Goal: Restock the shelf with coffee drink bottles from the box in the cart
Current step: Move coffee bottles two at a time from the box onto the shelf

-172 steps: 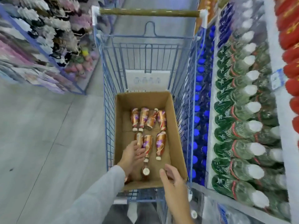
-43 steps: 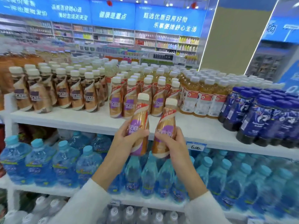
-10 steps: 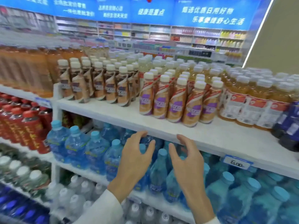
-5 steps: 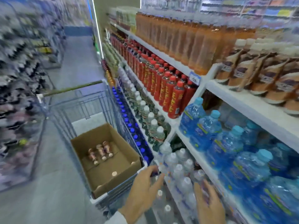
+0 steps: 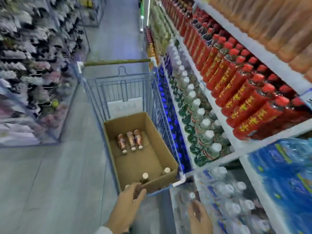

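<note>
An open cardboard box (image 5: 162, 141) sits in the blue wire cart (image 5: 118, 86). Three coffee drink bottles (image 5: 130, 140) lie side by side on the box's floor at the far end. Up to three more stand at the near end, white caps (image 5: 145, 175) showing. My left hand (image 5: 125, 206) reaches toward the box's near edge, fingers relaxed, holding nothing. My right hand (image 5: 200, 218) hangs lower right in front of the bottom shelf, also holding nothing. The coffee shelf is out of view.
The cart stands close along the shelving on the right: red bottles (image 5: 236, 85), green bottles with white caps (image 5: 199, 125), blue water packs (image 5: 287, 174). The grey aisle floor (image 5: 50, 183) runs to the left, with hanging goods racks (image 5: 30, 65) beyond it.
My view has swung from the shelf down to the cart. Both hands, holding nothing since placing two bottles on the shelf, have moved toward the box; the left is now at its near edge.
</note>
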The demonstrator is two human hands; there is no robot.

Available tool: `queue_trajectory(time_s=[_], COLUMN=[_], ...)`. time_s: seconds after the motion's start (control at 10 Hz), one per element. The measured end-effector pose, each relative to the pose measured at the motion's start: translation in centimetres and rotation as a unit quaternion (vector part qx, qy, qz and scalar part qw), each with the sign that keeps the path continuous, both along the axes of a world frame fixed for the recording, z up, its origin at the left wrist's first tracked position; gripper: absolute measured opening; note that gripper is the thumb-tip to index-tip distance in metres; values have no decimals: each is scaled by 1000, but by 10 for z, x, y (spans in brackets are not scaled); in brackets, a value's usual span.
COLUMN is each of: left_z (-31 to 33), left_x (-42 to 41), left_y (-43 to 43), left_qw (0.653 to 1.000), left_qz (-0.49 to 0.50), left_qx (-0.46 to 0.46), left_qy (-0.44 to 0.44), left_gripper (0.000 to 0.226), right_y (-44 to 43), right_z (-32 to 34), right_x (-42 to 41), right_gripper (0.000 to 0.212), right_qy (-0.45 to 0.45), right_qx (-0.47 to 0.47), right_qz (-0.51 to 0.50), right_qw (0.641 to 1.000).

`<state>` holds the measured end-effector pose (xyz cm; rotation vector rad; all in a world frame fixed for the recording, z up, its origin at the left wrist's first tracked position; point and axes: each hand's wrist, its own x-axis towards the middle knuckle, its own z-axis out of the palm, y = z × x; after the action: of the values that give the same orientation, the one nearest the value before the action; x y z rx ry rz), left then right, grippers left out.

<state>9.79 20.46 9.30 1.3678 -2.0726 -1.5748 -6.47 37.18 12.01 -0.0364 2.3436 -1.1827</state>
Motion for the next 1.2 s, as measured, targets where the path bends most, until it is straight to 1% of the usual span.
queue_trajectory(time_s=[0.1, 0.2, 0.3, 0.4, 0.5, 0.6, 0.7, 0.8, 0.9, 1.0, 1.1, 1.2], left_z=[-20, -32, -65, -91, -131, -160, -207, -234, -259, -271, -287, -288], left_x=[4, -6, -37, -61, -90, -104, -117, -121, -125, -131, -146, -153], left_y=[-27, -42, -69, -89, -116, -129, -139, -139, -136, -130, -122, -123], left_qw=[997, 994, 989, 984, 973, 960, 931, 918, 927, 932, 925, 907], left_qz=[17, 39, 49, 35, -13, -56, -151, -175, -131, -74, 56, 154], left_qx=[49, 70, 83, 91, 121, 159, 201, 215, 244, 277, 341, 374], left_qy=[-52, -75, -112, -149, -194, -222, -265, -283, -254, -220, -160, -118], left_gripper=[23, 31, 40, 42, 47, 52, 64, 68, 70, 74, 70, 62], right_y=[-39, -56, -84, -96, -111, -117, -127, -131, -134, -136, -134, -133], right_z=[18, 15, 1, -12, -28, -38, -50, -57, -67, -72, -84, -88], right_x=[-2, -7, -21, -36, -59, -74, -97, -110, -120, -123, -120, -118], right_gripper=[28, 17, 15, 23, 22, 19, 21, 20, 21, 22, 20, 19], right_qy=[-65, -75, -113, -127, -158, -172, -185, -180, -182, -197, -210, -212], right_qx=[47, 36, 38, 44, 63, 74, 93, 103, 119, 118, 129, 134], right_qz=[34, 58, 119, 140, 172, 182, 180, 182, 199, 203, 212, 224], right_qw=[996, 995, 986, 981, 970, 965, 962, 961, 956, 952, 946, 942])
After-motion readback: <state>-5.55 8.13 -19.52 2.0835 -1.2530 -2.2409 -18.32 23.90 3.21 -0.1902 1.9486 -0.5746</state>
